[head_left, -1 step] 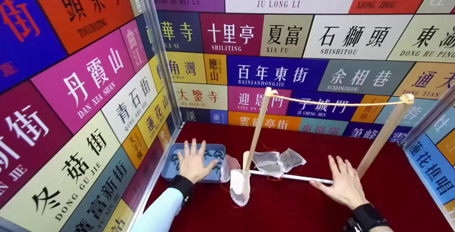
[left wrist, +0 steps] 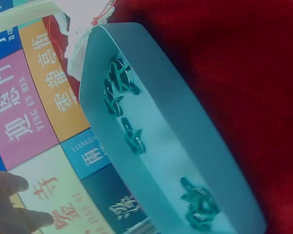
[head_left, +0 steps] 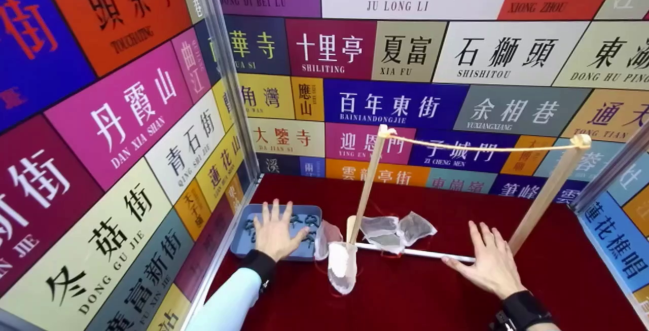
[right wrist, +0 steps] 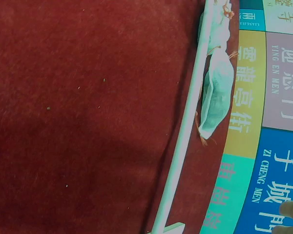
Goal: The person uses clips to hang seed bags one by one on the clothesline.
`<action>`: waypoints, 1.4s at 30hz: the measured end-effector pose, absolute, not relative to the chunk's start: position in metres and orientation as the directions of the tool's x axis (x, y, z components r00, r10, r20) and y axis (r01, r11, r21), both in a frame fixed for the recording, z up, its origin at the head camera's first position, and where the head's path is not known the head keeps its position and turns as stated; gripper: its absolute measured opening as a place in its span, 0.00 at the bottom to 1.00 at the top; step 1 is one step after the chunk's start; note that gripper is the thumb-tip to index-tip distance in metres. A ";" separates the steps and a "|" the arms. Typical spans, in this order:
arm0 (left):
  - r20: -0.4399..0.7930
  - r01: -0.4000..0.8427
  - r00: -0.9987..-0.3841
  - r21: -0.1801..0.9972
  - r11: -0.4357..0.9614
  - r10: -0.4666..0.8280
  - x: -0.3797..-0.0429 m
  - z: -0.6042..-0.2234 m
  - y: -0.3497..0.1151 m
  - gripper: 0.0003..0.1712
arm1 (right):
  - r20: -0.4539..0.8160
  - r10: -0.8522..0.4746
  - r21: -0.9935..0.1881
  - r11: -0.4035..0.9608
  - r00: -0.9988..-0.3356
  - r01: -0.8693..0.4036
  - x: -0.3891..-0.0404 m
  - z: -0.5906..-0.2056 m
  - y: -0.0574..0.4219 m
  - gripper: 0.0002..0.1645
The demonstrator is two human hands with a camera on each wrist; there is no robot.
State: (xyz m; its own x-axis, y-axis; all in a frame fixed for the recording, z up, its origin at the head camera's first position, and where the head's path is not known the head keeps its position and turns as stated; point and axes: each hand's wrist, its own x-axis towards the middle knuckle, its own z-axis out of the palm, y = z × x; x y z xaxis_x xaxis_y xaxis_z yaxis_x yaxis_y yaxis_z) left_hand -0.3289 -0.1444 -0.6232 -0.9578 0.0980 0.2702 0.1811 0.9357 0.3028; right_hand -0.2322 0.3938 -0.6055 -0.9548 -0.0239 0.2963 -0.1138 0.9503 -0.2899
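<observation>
My left hand, fingers spread, is over a blue-grey tray at the left. Several dark green clip-like pieces lie inside the tray, seen best in the left wrist view. Palm down, my right hand is beside the right wooden post, its thumb near the end of a white rod. Neither hand holds anything. A yellowish cord joins the tops of the right post and the left wooden post.
Around the left post's foot are a mesh bag with white filling and a pinkish pouch. Dark-filled mesh sachets lie behind the rod. Printed panels wall in the dark red table at the back and sides.
</observation>
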 end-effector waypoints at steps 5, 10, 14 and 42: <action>0.265 0.144 -0.962 0.319 0.937 0.058 -0.330 -0.637 -0.150 0.46 | 0.327 -0.022 -0.316 0.940 -0.945 -0.131 -0.231 -0.607 0.394 0.74; 0.233 0.075 -0.972 0.344 0.936 -0.008 -0.333 -0.668 -0.163 0.42 | 0.295 -0.002 -0.358 0.927 -0.955 -0.113 -0.226 -0.612 0.395 0.72; 0.133 -0.020 -0.988 0.371 0.929 -0.075 -0.332 -0.688 -0.173 0.42 | 0.261 0.010 -0.373 0.923 -0.965 -0.092 -0.219 -0.619 0.396 0.69; -0.051 -0.183 -0.983 0.363 0.914 -0.177 -0.350 -0.680 -0.197 0.18 | 0.282 -0.028 -0.344 0.930 -0.959 -0.129 -0.213 -0.627 0.392 0.63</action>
State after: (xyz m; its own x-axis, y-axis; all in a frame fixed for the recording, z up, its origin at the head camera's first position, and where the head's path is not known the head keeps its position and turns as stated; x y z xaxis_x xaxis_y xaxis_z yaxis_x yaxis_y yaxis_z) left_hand -0.3502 -0.1974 -0.6796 -0.9829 -0.1770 -0.0509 -0.1834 0.9137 0.3626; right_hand -0.2129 0.3917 -0.6273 -0.9589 -0.0283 0.2824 -0.1287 0.9301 -0.3440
